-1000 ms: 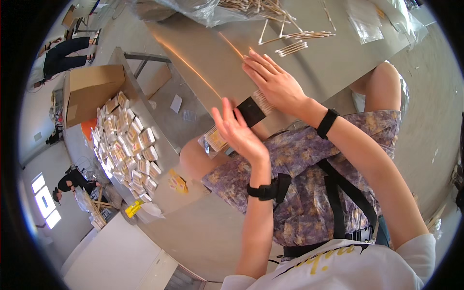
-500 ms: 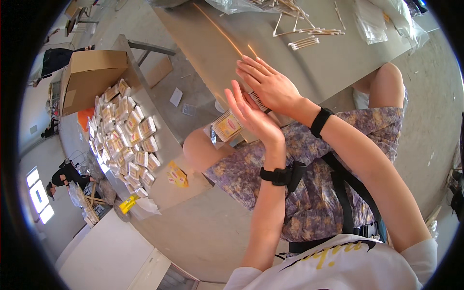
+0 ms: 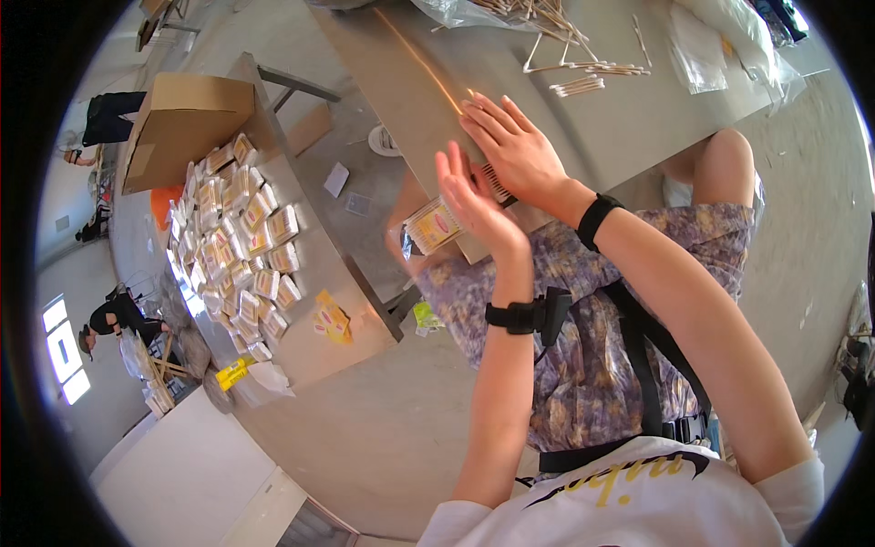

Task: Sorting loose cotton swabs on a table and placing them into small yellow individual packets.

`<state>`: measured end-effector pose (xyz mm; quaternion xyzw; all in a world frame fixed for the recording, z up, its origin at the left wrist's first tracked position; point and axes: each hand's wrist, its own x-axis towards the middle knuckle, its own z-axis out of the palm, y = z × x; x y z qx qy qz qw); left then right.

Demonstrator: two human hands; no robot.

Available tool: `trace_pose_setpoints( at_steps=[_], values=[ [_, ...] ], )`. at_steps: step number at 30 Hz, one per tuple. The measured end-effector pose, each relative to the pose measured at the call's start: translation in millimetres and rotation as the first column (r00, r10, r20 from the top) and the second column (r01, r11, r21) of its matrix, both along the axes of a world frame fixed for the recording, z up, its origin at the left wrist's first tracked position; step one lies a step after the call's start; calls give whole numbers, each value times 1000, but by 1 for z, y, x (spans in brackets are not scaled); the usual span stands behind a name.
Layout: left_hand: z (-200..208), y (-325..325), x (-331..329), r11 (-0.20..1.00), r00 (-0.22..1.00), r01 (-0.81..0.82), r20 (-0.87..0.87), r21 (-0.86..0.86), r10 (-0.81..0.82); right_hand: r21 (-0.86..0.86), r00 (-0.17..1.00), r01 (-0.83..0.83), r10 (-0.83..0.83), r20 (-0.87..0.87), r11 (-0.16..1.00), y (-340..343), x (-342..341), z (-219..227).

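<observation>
Both hands (image 3: 476, 211) (image 3: 521, 157), fingers outstretched, flank a row of cotton swabs (image 3: 495, 183).

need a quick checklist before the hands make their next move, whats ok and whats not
1. Both hands in view: ok, left hand and right hand have fingers extended.
2. Grip on the row of swabs between them: cannot tell, the right hand partly covers it.
3. Swab pack in view beside the left hand: ok, its yellow label shows.
4. Left hand clear of that pack: cannot tell, contact is unclear.
5. Loose swabs at the table's far side lined up: not ok, many lie crossed.
</observation>
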<state>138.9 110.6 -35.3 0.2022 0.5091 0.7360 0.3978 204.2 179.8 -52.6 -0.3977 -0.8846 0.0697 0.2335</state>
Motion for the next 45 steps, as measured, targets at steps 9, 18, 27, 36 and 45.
trace_pose_setpoints(
  at_steps=[9,18,27,36,45],
  values=[
    [-3,4,-2,999,997,5,-71,-39,-8,-29,1000,0,0,7,1000,2,0,-2],
    [4,4,2,1000,1000,7,-28,-25,-8,-110,998,-60,60,-5,992,3,-1,-2],
    [20,-38,-104,848,222,-431,-947,-309,-232,49,989,-71,64,135,996,1,-5,5],
    [-27,-36,-110,833,759,-111,-587,-542,-281,-12,991,-107,107,75,994,-15,-30,8],
    [-12,-33,-98,826,716,-227,-664,-515,-217,-157,989,-88,67,-132,984,-26,-49,7]
  ],
)
